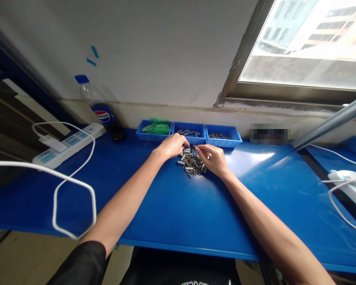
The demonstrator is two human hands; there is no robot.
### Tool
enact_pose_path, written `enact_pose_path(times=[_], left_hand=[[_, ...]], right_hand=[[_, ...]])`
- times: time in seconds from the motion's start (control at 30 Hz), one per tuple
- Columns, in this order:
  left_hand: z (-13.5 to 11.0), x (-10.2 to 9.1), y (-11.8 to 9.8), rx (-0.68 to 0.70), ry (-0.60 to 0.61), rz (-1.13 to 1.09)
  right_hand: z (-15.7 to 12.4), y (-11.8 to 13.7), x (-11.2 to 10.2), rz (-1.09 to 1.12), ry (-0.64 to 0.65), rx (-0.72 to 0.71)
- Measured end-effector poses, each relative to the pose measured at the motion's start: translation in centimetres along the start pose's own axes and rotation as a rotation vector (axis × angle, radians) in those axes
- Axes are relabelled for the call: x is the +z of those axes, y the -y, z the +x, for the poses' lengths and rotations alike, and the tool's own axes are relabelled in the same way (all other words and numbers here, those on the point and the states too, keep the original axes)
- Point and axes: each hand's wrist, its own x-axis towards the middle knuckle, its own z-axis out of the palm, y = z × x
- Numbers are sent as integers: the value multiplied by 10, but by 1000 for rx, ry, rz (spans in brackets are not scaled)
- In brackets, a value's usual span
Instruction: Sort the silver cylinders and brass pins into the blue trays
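Observation:
A pile of small metal parts (192,163), dark thin pins mixed with short silver cylinders, lies on the blue table (166,206). At the pile's far left edge is my left hand (172,145), its fingers bent down and closed together; what they hold, if anything, is hidden. My right hand (213,159) is over the pile's right side, thumb and forefinger pinched. A small silver metal piece (209,155) shows among its curled fingers. Just beyond the hands stand three blue bins: the left bin (150,137) with green plastic bags, the middle bin (195,140) with silver cylinders, the right bin (224,143) with thin pins.
A cola bottle (102,113) and a white power strip (72,144) are at the back left. A white cable (93,198) loops above the left forearm. By the wall at the right is a blurred-out object (269,134). Another power strip (350,186) lies far right.

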Motion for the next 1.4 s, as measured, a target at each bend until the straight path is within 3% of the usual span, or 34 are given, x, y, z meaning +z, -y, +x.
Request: enact_pose_path(times=[0.2, 0.43, 0.53, 0.63, 0.8, 1.13, 1.4], left_hand=[[-4, -5, -12, -85, -5, 223], [-2, 3, -2, -106, -104, 154], [1, 5, 1, -65, -183, 34], [6, 5, 4, 16, -240, -280], [8, 2, 1, 93, -231, -713], [5, -3, -1, 84, -105, -894], [5, -3, 0, 102, -99, -909]], right_hand=[[1, 2, -1, -1, 4, 5], [1, 3, -1, -4, 7, 17], [1, 3, -1, -1, 5, 18], [1, 3, -2, 1, 8, 23], [1, 1, -1, -1, 7, 26], [1, 0, 0, -22, 3, 1], [1, 4, -2, -15, 15, 6]])
